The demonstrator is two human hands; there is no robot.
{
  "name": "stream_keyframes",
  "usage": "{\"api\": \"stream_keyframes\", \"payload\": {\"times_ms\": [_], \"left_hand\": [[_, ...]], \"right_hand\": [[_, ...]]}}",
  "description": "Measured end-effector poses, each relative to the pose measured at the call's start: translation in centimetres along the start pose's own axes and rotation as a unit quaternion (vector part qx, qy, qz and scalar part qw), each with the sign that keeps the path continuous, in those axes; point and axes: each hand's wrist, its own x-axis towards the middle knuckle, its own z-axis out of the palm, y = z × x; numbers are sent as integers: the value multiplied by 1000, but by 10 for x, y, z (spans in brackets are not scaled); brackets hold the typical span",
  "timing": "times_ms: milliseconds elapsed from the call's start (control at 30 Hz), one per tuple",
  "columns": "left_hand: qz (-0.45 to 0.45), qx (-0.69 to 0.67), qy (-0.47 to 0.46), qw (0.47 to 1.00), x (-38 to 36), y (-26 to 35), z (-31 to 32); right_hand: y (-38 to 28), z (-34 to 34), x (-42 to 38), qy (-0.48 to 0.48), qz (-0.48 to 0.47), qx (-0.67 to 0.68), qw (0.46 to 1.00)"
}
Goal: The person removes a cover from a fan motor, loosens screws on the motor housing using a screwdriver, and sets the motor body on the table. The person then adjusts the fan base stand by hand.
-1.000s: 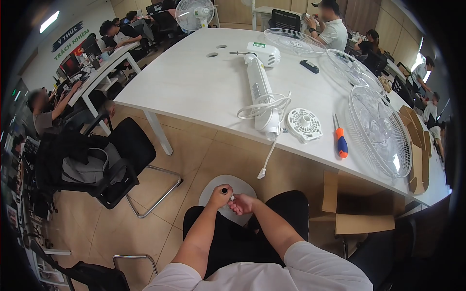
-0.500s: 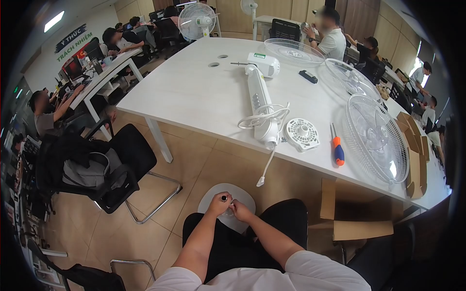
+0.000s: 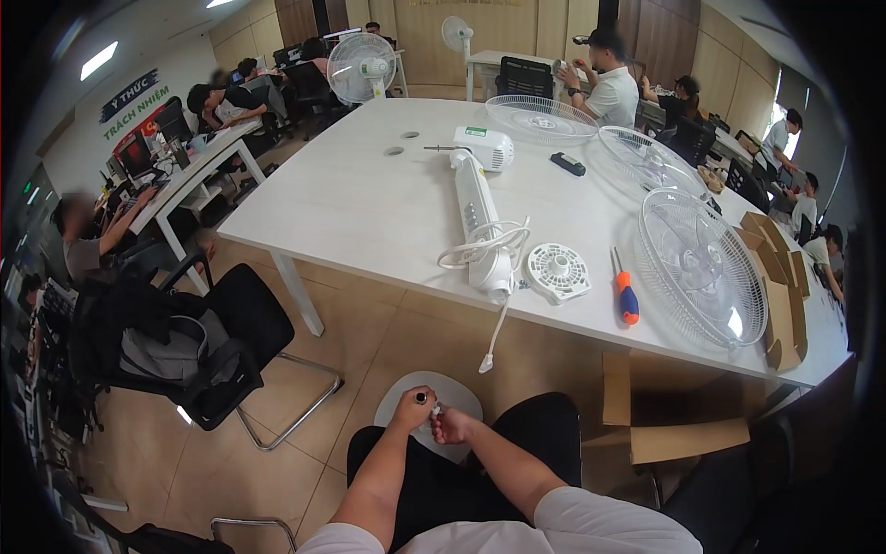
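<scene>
A white rounded fan base (image 3: 465, 392) is low between my knees, partly covered by my hands. My left hand (image 3: 412, 412) is closed around an upright post over the base; only its dark round top end (image 3: 421, 398) shows. Close beside it, my right hand (image 3: 452, 427) has its fingers curled at a small white part (image 3: 437, 408), whose kind I cannot make out. On the table ahead lie a white fan body (image 3: 480, 217) with its motor head and cord, a round plastic guard nut or cover (image 3: 557, 272), and an orange-and-blue screwdriver (image 3: 626, 297).
The white table (image 3: 360, 203) has its near edge ahead of my knees. Fan grilles (image 3: 701, 268), a small black object (image 3: 568, 164) and a cardboard piece (image 3: 783, 300) lie on it. An open carton (image 3: 683, 441) stands right; a chair with bags (image 3: 235, 314) stands left. People sit further off.
My view has tilted up slightly, so the table appears lower. My right hand has turned and dropped a little beside the post, and the small white part shows more clearly. My left hand keeps its grip.
</scene>
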Motion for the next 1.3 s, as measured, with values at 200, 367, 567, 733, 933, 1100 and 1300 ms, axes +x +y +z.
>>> {"api": "stream_keyframes", "payload": {"times_ms": [200,367,567,733,933,1100,1300], "left_hand": [[-25,-33,-16,999,-2,4,-3],[-25,-37,-19,999,-3,7,-3],[-12,-31,-14,999,-3,6,-2],[-6,-20,-11,1000,-1,0,-1],[14,-39,6,999,-1,-5,3],[-37,-66,-30,997,0,8,-6],[21,-50,9,998,7,-7,-2]], "right_hand": [[4,7,1,88,-140,-130,978],[3,40,-38,174,-178,-303,920],[2,-21,10,-2,-31,-78,996],[22,26,-9,197,-240,-285,907],[6,34,-35,142,-104,-225,958],[3,12,-5,104,-106,-160,976],[9,23,-11,169,-254,-272,913]]}}
